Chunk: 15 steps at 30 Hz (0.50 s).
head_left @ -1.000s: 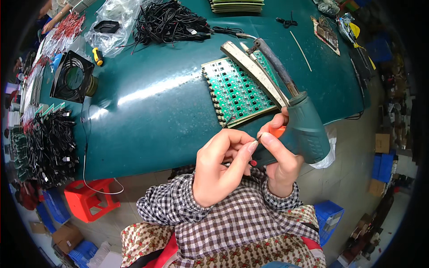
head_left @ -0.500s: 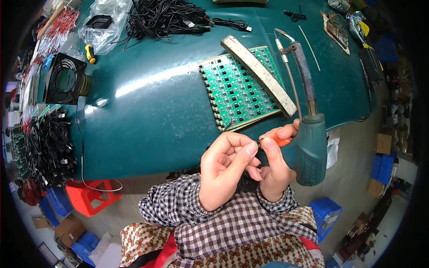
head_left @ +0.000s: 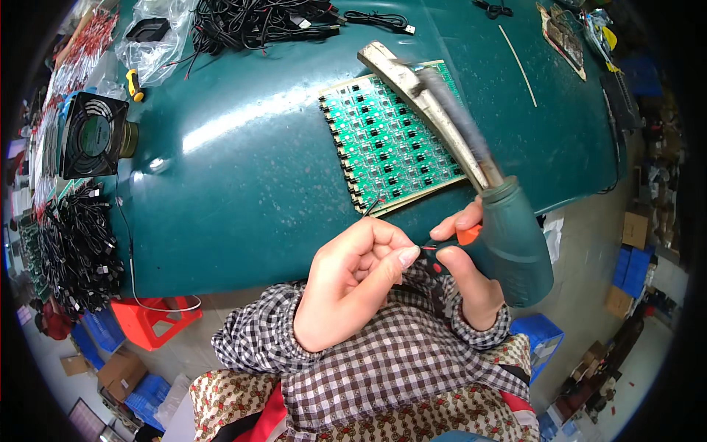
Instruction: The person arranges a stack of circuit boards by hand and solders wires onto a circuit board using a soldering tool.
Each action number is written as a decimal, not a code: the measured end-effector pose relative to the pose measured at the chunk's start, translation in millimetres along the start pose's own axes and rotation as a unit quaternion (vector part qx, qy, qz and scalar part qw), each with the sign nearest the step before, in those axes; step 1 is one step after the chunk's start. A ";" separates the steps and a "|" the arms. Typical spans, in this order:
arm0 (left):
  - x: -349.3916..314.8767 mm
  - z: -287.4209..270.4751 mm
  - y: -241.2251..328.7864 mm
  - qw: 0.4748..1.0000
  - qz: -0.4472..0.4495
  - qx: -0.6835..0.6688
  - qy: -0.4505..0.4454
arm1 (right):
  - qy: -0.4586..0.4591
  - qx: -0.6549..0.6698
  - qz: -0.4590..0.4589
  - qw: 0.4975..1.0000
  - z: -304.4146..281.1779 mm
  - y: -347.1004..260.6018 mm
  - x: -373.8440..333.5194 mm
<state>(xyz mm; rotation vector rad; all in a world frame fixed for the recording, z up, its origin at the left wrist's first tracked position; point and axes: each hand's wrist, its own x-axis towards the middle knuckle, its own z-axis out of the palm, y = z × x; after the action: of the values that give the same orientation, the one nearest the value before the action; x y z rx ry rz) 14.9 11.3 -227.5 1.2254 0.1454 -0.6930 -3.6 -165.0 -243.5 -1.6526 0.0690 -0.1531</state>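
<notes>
My left hand pinches a thin cable end with a fine red wire showing past its fingertips. My right hand is closed around a dark green soldering gun with an orange trigger. Its thumb and index finger stand apart, close to the wire end. The gun's metal barrel points away from me and is blurred. Beyond the hands lies a stack of green circuit boards, with a worn pale bar lying slantwise across it. One dark wire with a red tip sits at the stack's near edge.
Black cables are heaped at the far left, beside a clear plastic bag. A black fan and a yellow screwdriver stand on the left. More cables hang over the left edge, near a red stool.
My hands have moved apart; the left went slightly left and the right thumb opened away from the wire. The soldering gun has tilted left, its barrel now over the bar.
</notes>
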 end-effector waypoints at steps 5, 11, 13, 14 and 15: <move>2.8 -1.5 -8.9 0.987 0.097 0.126 -0.001 | -0.069 -0.128 0.045 0.988 -4.5 2.2 3.2; 5.6 -7.6 -0.9 0.930 0.235 0.281 -0.034 | -0.013 0.187 0.183 0.965 4.0 -14.7 2.1; 7.8 -8.1 -2.9 0.917 0.294 0.269 -0.037 | -0.021 0.219 0.154 0.963 8.2 -7.0 3.6; 7.2 -8.5 -3.3 0.916 0.293 0.269 -0.037 | -0.007 0.257 0.158 0.953 11.4 -5.9 3.9; 5.9 -9.2 -3.0 0.925 0.276 0.260 -0.028 | 0.008 0.295 0.161 0.942 13.3 -5.3 4.5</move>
<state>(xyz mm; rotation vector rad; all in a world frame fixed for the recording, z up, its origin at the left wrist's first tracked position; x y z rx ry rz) 20.2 16.7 -235.9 1.6554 -0.4491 -0.2681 2.6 -152.1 -239.1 -1.0225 0.2790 0.0621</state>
